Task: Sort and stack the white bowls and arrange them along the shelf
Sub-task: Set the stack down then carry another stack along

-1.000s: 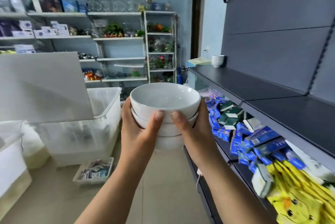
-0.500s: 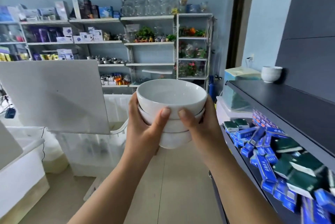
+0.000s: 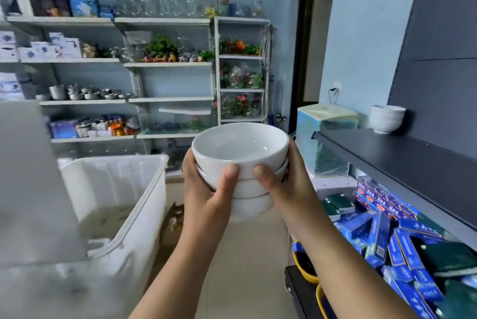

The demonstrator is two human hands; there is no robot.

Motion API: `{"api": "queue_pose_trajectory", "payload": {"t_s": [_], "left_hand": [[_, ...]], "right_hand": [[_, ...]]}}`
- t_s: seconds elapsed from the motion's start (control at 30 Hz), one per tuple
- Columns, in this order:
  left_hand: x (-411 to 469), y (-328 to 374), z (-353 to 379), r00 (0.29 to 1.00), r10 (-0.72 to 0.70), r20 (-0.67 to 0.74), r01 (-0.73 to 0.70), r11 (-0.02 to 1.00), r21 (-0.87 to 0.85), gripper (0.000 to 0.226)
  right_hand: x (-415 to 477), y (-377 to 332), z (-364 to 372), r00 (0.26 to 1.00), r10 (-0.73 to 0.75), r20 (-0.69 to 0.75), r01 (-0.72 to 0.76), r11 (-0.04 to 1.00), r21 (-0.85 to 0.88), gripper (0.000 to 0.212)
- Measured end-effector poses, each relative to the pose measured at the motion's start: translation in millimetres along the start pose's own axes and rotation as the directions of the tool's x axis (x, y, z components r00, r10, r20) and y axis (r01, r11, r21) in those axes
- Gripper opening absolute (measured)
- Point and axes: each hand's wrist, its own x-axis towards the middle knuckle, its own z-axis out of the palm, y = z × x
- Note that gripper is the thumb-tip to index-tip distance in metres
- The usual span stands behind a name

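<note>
Gripping the stack of white bowls (image 3: pixel 240 156) in the head view: left hand (image 3: pixel 206 189) curled round its 9 o'clock side, right hand (image 3: pixel 291 184) round its 3 o'clock side, thumbs on the near wall. At 2 o'clock, a single bowl (image 3: pixel 387 118) stands on the dark shelf (image 3: pixel 402 161).

We see a large translucent white plastic tub (image 3: pixel 121 184) on the floor at the left, with a flat pale grey panel (image 3: pixel 31 176) in front of it. On the white metal shelving (image 3: pixel 165 64) along the back wall stand clear glassware (image 3: pixel 165 1), artificial green plants (image 3: pixel 161 47) and small metal pots (image 3: pixel 87 94). At the right we find a heap of blue cardboard boxes (image 3: pixel 376 223) mixed with dark green packs (image 3: pixel 449 259), and beyond them a pale blue box with a cream lid (image 3: pixel 326 117).
</note>
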Motion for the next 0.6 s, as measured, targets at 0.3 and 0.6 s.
{"api": "queue_pose_trajectory", "payload": {"t_s": [0.3,0.6], "left_hand": [[95.5,-93.7,93.1,0.977,0.052,0.208,-0.016,0.985,-0.171,0.086],[164.8,-186.9,245.2,0.927,0.096,0.362,-0.004,0.969,-0.246,0.084]], "right_hand": [[95.3,72.0,-69.6,0.976,-0.022,-0.219,-0.006,0.992,-0.125,0.083],[183.9,138.1,-197.8,0.919,-0.104,-0.38,0.031,0.981,-0.193,0.084]]}}
